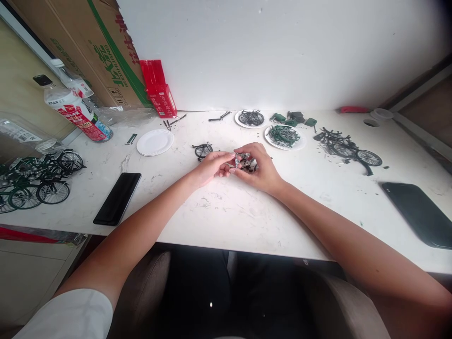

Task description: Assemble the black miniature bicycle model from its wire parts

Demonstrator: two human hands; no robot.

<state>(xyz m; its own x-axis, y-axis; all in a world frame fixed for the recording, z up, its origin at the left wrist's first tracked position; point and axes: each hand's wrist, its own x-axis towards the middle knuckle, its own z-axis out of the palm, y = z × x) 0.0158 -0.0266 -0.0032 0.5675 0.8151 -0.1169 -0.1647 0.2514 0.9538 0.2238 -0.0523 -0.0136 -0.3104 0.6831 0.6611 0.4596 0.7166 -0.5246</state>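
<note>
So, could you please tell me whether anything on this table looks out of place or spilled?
The black bicycle parts on the right look untidy: they lie in a loose heap directly on the table, with tiny bits strewn around, whereas many green parts sit on a white plate.

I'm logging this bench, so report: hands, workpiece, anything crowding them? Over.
Right hand pinching small silvery part. Left hand fingers close against it. Small spoked wheel just beyond left hand; dark bicycle parts partly hidden by right hand.
</note>
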